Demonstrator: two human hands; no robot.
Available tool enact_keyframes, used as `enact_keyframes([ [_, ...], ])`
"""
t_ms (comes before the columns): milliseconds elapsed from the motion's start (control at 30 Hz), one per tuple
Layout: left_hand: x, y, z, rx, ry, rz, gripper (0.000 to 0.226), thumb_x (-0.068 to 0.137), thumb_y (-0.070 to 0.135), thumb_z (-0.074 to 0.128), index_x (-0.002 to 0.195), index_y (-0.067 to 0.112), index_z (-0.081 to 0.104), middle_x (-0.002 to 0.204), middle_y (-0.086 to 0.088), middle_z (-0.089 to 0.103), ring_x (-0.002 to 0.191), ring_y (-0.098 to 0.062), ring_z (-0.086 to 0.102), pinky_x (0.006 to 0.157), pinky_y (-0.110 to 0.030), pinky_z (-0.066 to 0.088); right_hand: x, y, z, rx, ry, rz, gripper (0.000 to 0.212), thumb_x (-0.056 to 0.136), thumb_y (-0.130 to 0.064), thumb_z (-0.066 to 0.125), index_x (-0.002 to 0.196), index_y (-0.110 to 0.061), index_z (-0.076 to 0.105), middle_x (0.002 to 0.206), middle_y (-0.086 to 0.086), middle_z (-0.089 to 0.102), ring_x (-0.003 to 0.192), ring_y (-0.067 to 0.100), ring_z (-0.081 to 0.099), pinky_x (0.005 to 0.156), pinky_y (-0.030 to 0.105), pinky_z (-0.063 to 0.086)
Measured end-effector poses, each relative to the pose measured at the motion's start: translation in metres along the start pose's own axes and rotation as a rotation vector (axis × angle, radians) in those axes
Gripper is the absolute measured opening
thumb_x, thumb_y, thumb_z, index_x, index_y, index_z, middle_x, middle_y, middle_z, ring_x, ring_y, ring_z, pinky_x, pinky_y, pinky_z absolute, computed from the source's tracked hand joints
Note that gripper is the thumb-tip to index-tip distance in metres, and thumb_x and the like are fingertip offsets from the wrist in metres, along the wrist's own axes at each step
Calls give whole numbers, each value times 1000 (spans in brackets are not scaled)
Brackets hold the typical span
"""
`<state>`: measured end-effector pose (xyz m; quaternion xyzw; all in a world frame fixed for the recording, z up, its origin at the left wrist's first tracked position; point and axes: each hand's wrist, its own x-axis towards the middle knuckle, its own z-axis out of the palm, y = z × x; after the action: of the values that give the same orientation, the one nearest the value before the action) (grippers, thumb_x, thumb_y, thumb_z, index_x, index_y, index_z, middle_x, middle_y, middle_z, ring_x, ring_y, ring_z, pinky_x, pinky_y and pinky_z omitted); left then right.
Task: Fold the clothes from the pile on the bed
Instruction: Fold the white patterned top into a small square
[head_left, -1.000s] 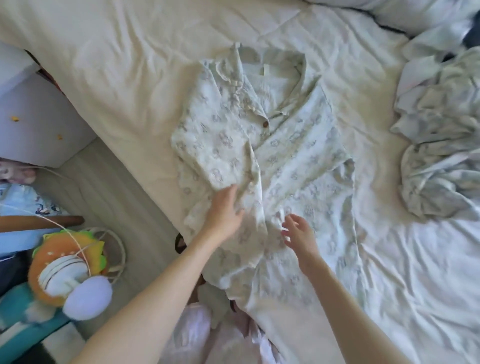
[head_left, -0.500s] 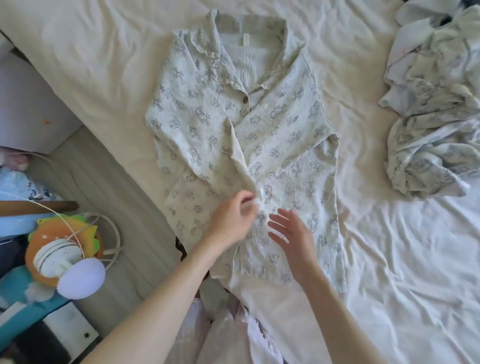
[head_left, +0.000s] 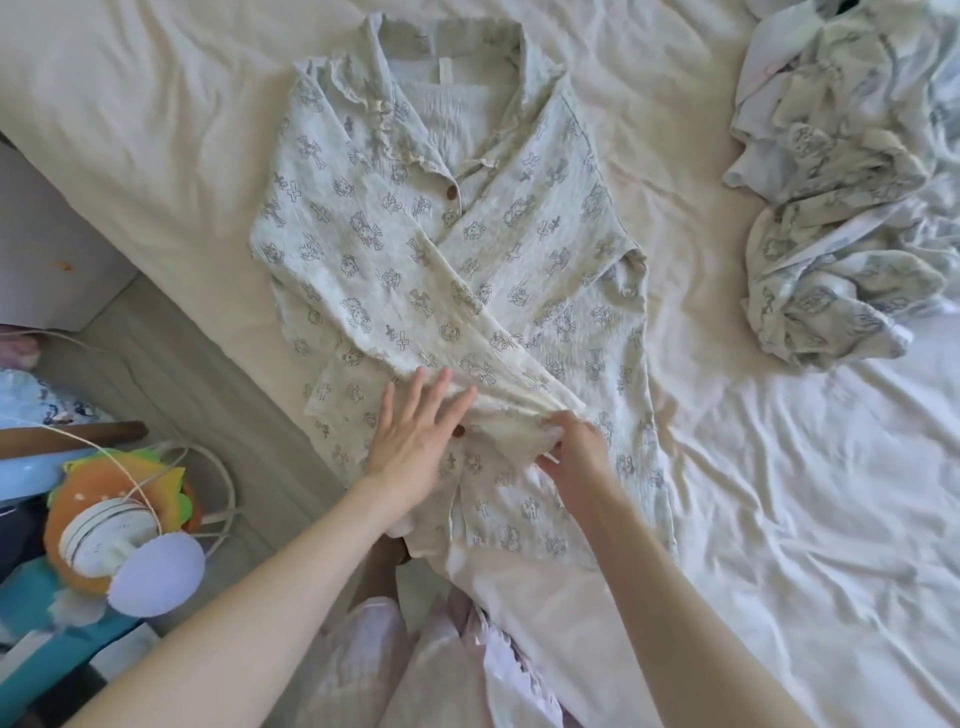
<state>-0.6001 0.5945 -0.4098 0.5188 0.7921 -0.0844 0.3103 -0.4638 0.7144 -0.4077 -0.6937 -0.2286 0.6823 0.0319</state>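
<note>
A pale green, crinkled cotton pyjama shirt printed with small grey figures and crosses (head_left: 415, 249) lies flat on a cream-white bed sheet (head_left: 779, 519), collar towards the far side and hem towards the person. Its front panels cross over each other, with a brown button (head_left: 452, 193) showing near the neckline.

The person leans in from the near edge of the bed. The left hand (head_left: 415, 441) lies flat on the lower front of the shirt, fingers straight and spread, pressing the fabric down. Just beside it, the right hand (head_left: 574, 447) has its fingers curled, pinching a bunched edge of the overlapping front panel near a second brown button (head_left: 459, 430).

Well apart, at the far right of the bed, sits a crumpled pile of similar pale printed clothes (head_left: 841, 208).

On the floor to the left stands an orange, burger-shaped soft toy holding a white round device (head_left: 111, 525), with a lilac oval piece in front of it.
</note>
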Motion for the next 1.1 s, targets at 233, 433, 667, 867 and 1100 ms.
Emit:
enact_keyframes([
  [233, -1, 19, 17, 21, -16, 79, 101, 85, -11, 39, 136, 38, -33, 149, -1, -36, 134, -29, -36, 102, -48, -29, -10, 5, -49, -182, 280, -368, 7, 97, -17, 44, 99, -10, 47, 87, 12, 59, 49, 13, 59, 42, 23, 48],
  [433, 2, 11, 11, -199, 32, 98, 65, 97, 13, 43, 150, 27, 9, 158, 2, -5, 145, -20, -10, 113, -35, -9, 5, -7, -54, -597, 384, -339, 48, 94, -19, 51, 137, -5, 34, 98, 3, 59, 80, 19, 61, 63, 32, 49],
  [667, 3, -60, -38, -925, 260, -369, 36, 96, 12, 48, 132, 13, 48, 137, -2, 48, 125, -15, 45, 101, -23, 31, 0, -60, 25, -1234, 237, -748, 52, 97, -29, 45, 142, -9, 30, 145, 12, 38, 135, 29, 33, 113, 44, 25],
  [867, 40, -133, -78, -1769, 310, -801, 26, 96, 6, 49, 121, 6, 54, 95, -6, 63, 80, -18, 60, 69, -28, 50, 5, -129, 148, -1025, -84, -859, 35, 99, -22, 43, 132, -10, 46, 122, 7, 59, 104, 19, 57, 86, 29, 47],
  [1100, 83, -167, -94, -2151, 161, -850, 17, 92, 17, 57, 108, 10, 56, 96, -2, 64, 91, -16, 60, 87, -34, 44, 49, -195, 268, -1110, -78, -818, 41, 98, -24, 42, 137, -11, 45, 133, 3, 53, 106, 21, 57, 86, 31, 46],
])
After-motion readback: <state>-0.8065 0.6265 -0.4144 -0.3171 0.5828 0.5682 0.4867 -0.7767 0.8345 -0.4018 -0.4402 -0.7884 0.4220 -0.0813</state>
